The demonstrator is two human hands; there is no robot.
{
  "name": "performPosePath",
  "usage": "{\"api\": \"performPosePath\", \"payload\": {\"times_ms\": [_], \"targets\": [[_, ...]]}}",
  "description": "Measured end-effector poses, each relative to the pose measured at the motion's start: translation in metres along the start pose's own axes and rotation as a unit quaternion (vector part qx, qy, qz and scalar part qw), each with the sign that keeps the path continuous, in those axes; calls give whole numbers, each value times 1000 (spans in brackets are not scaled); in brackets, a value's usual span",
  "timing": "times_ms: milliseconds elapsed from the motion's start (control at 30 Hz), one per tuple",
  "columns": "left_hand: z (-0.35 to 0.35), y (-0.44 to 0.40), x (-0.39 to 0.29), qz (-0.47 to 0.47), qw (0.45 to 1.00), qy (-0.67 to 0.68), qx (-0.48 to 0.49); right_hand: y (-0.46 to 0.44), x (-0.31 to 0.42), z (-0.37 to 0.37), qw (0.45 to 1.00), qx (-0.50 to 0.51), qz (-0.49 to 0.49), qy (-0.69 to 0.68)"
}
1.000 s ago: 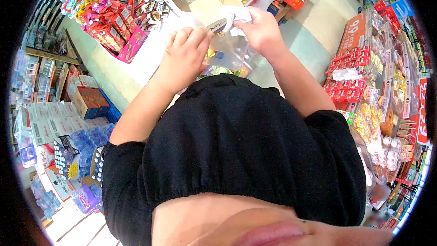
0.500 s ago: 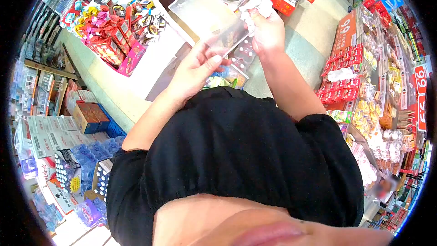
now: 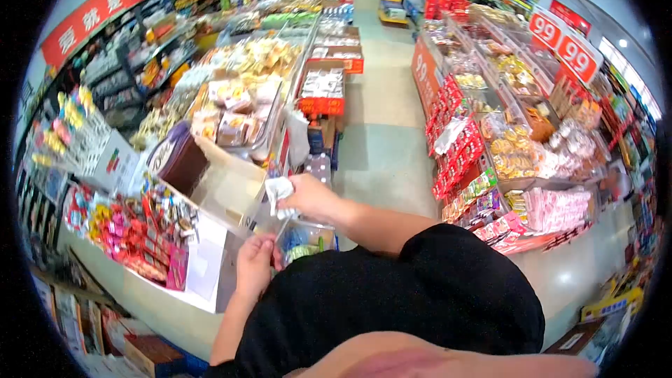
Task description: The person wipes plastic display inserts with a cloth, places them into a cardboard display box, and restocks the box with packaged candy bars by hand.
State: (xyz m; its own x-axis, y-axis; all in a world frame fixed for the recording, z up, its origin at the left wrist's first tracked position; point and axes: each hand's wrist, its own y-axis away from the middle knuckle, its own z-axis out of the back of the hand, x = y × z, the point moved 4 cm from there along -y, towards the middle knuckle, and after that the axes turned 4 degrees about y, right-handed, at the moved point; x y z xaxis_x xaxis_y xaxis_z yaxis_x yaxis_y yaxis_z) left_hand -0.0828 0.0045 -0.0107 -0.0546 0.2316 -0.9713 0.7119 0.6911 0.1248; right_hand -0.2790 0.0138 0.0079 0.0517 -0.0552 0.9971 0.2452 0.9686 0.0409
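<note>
My right hand [image 3: 308, 198] is closed round a crumpled white tissue [image 3: 278, 189], which sticks out to the left of the fingers. Lower and to the left, my left hand [image 3: 257, 255] is closed, thumb on top, on the near edge of a clear plastic panel [image 3: 271, 225]. The panel is hard to make out against what lies behind it. The tissue is at the panel's far end; whether they touch I cannot tell. Just beyond the hands stands an open, pale see-through bin [image 3: 231, 192].
Left of the hands, colourful packaged sweets [image 3: 136, 231] lie on a white counter [image 3: 203, 266]. Ahead are bins of wrapped snacks [image 3: 238, 115] and a red box of white packets [image 3: 322, 87]. A tiled aisle [image 3: 381, 161] runs between them and the snack shelves [image 3: 518, 140] on the right.
The view has tilted up, showing more of the shop ahead. Both hands now appear lower and further left, still holding the panel and tissue.
</note>
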Motion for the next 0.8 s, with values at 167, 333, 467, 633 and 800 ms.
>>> {"api": "performPosePath", "payload": {"times_ms": [167, 333, 467, 633, 800], "targets": [[-1, -4, 9, -7, 1000, 2, 8, 14, 14, -3, 984, -60, 101, 138], [-11, -1, -19, -52, 993, -109, -2, 3, 8, 13, 977, -123, 42, 169], [-2, 0, -34, -46, 993, -86, -68, -20, 5, 65, 920, -295, 143, 214], [-2, -12, -32, -67, 996, 32, -48, 8, 51, 45, 890, -206, 323, 249], [-8, -2, -32, -75, 996, 29, -41, 24, 67, 16, 748, -261, 448, 415]]}}
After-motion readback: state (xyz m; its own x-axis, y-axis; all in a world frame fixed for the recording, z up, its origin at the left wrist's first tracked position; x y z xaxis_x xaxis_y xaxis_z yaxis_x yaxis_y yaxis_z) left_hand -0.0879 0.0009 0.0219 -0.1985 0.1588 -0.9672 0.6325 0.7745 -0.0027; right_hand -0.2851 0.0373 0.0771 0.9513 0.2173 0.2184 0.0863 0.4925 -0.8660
